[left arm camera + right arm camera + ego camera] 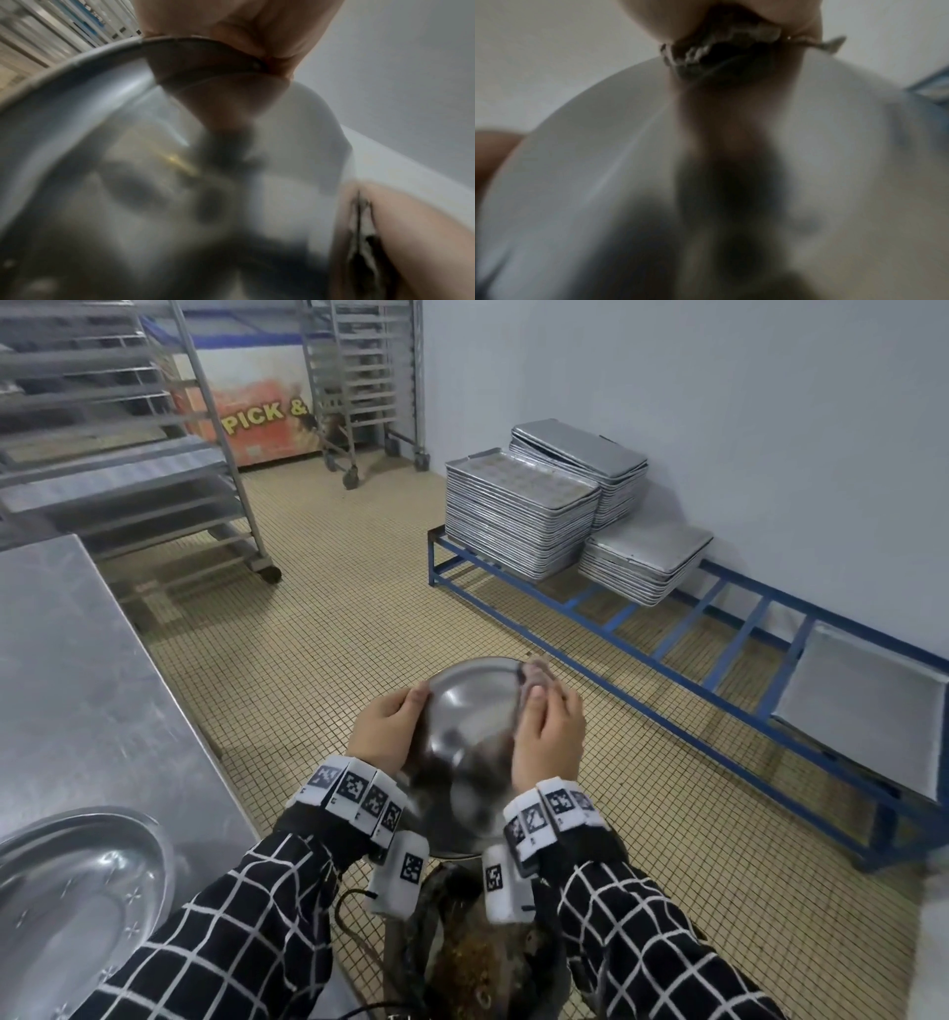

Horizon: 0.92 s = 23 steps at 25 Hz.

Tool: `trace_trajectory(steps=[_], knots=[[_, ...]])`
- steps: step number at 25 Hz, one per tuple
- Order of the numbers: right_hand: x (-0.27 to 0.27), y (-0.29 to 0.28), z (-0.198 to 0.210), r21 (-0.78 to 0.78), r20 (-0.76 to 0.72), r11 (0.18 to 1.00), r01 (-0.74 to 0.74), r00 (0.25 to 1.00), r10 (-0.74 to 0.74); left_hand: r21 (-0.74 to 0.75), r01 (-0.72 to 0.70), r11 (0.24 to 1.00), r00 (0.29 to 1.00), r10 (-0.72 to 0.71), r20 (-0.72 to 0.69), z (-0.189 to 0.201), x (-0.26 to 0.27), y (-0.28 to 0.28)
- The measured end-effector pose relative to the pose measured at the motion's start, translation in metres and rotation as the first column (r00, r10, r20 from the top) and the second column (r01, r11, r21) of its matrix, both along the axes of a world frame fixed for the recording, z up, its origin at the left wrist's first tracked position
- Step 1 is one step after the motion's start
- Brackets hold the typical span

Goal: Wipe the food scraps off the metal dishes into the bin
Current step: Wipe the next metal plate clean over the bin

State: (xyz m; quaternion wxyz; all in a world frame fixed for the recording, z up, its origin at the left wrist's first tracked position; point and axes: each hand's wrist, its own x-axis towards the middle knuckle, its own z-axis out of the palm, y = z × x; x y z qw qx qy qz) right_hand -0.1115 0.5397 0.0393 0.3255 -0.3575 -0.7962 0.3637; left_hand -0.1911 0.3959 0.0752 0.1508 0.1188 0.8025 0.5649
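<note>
Since the metal dish is thin steel, I'd guess it's light and stiff but slick, esp w/ greasy residue on it, so the rim is the only sensible place to take hold imo. Right now it's tilted up on edge over the bin, which sits low between my forearms and already has brown scraps in it. My left hand grips the dish's left rim, thumb on the inner face and fingers curled round the back. My right hand is closed on a dark crumpled wad, some kind of cloth or scrubber, can't tell which, pressed against the upper right of the dish near the rim.

Both wrist views are blurry, so idk how much muck is left on the surface; the head view shows a dark smear toward the lower part.

Judgement: one-sided rim grip + sideways wiping pressure could make the dish twist or slip, so I'd keep the thumb planted.

Another metal dish sits on the bench to my left.
</note>
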Motion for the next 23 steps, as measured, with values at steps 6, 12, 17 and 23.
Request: trace_trajectory(steps=[6,12,17,23], knots=[[0.013,0.0,0.004,-0.331,-0.086,0.941,-0.073,0.995,0.047,-0.013,-0.07,0.997,0.997,0.07,-0.007,-0.002,-0.001,-0.004],[-0.002,-0.042,0.008,0.429,0.208,0.844,-0.321,0.945,0.254,-0.084,-0.019,0.996,0.987,0.006,-0.159,0.004,0.007,0.007],[-0.014,-0.016,0.008,0.057,0.136,0.998,-0.042,0.99,0.033,-0.037,-0.03,0.999,0.987,0.024,-0.159,0.004,0.012,0.004],[0.022,0.03,-0.021,-0.585,0.049,0.807,0.083,0.997,-0.066,0.061,-0.111,0.992,0.992,0.114,-0.048,-0.005,0.0,-0.008]])
